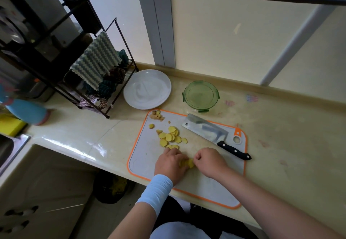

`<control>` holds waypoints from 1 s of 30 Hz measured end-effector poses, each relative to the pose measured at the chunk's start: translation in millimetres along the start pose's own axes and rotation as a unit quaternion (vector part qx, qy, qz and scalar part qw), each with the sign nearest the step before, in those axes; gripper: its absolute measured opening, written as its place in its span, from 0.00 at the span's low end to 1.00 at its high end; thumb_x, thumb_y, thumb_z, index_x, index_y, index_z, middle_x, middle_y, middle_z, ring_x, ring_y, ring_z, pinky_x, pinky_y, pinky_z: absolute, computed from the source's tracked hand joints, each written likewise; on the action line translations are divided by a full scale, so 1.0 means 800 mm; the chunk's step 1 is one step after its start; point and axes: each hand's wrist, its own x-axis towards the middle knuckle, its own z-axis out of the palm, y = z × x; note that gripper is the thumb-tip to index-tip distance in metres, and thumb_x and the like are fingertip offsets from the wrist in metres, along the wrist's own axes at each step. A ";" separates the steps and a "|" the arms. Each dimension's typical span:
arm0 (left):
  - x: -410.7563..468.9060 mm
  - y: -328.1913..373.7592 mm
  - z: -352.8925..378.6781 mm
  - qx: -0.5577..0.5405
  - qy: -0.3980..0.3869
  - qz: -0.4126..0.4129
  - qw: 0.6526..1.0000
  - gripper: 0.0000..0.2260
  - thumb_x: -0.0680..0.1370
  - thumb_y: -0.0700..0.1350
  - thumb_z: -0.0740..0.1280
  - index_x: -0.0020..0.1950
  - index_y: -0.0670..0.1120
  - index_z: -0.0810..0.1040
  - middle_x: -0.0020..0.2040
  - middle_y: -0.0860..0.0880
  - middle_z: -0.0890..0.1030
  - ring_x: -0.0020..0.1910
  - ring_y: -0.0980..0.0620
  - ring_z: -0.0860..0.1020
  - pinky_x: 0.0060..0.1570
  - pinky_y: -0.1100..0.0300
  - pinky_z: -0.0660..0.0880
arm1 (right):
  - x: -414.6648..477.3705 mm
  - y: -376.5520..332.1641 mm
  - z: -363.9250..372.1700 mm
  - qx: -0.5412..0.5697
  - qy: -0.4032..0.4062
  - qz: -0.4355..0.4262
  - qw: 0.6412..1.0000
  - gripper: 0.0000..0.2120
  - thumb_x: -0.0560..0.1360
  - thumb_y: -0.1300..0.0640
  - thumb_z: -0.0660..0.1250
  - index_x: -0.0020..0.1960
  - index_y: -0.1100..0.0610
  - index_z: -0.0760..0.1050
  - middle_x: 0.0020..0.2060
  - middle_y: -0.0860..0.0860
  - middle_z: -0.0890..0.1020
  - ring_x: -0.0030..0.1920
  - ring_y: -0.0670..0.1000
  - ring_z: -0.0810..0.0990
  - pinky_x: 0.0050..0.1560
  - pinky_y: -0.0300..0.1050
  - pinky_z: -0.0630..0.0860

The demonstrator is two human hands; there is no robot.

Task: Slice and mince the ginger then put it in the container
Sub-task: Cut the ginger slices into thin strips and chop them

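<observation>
Several yellow ginger slices (170,136) lie scattered on the white, orange-rimmed cutting board (144,156). A small stack of ginger slices (187,163) sits near the board's middle. My left hand (171,164) curls around the stack from the left, and my right hand (209,161) pinches it from the right. The cleaver (206,130) with a black handle lies flat on the board's far right, untouched. A green container (200,95) stands behind the board. Ginger peel scraps (156,116) lie at the board's far left corner.
A white plate (147,89) sits behind the board to the left. A black wire rack (97,81) with cloths stands further left. A blue bottle (26,110), yellow sponge (10,124) and sink edge (11,145) are at far left. The counter's front edge runs under my forearms.
</observation>
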 end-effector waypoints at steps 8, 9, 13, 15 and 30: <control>0.002 -0.002 0.002 -0.008 -0.003 0.010 1.000 0.14 0.71 0.62 0.67 0.50 0.56 0.83 0.46 0.53 0.77 0.48 0.49 0.73 0.47 0.57 0.73 | 0.004 0.005 0.003 -0.078 0.002 -0.055 0.995 0.05 0.78 0.52 0.63 0.46 0.51 0.76 0.44 0.49 0.80 0.45 0.52 0.79 0.43 0.46 0.75; 0.002 -0.002 0.002 -0.005 -0.009 0.010 1.000 0.14 0.72 0.62 0.67 0.51 0.56 0.83 0.46 0.53 0.77 0.48 0.49 0.72 0.47 0.57 0.73 | 0.004 0.004 0.004 -0.081 0.016 -0.060 0.995 0.05 0.77 0.52 0.64 0.46 0.51 0.76 0.44 0.49 0.80 0.45 0.52 0.79 0.43 0.46 0.76; 0.002 -0.001 0.000 -0.006 -0.007 0.008 1.000 0.13 0.71 0.59 0.68 0.50 0.56 0.83 0.44 0.53 0.77 0.47 0.48 0.73 0.45 0.56 0.74 | 0.001 0.005 0.004 -0.098 0.068 -0.121 0.985 0.04 0.75 0.54 0.65 0.49 0.52 0.76 0.45 0.47 0.79 0.47 0.51 0.78 0.44 0.45 0.74; 0.002 -0.002 0.000 -0.012 -0.006 0.007 1.000 0.11 0.70 0.58 0.69 0.49 0.56 0.83 0.43 0.53 0.77 0.46 0.48 0.73 0.44 0.55 0.75 | 0.000 0.006 0.003 -0.124 0.054 -0.166 0.977 0.06 0.75 0.54 0.63 0.48 0.52 0.77 0.46 0.48 0.78 0.46 0.53 0.79 0.43 0.46 0.73; 0.054 -0.068 -0.043 -0.074 0.080 -0.090 0.990 0.12 0.74 0.46 0.72 0.57 0.53 0.83 0.53 0.50 0.79 0.55 0.46 0.75 0.48 0.54 0.76 | 0.070 -0.072 -0.009 -0.150 0.095 -0.110 0.978 0.13 0.75 0.45 0.67 0.57 0.49 0.76 0.52 0.48 0.74 0.50 0.54 0.80 0.46 0.47 0.76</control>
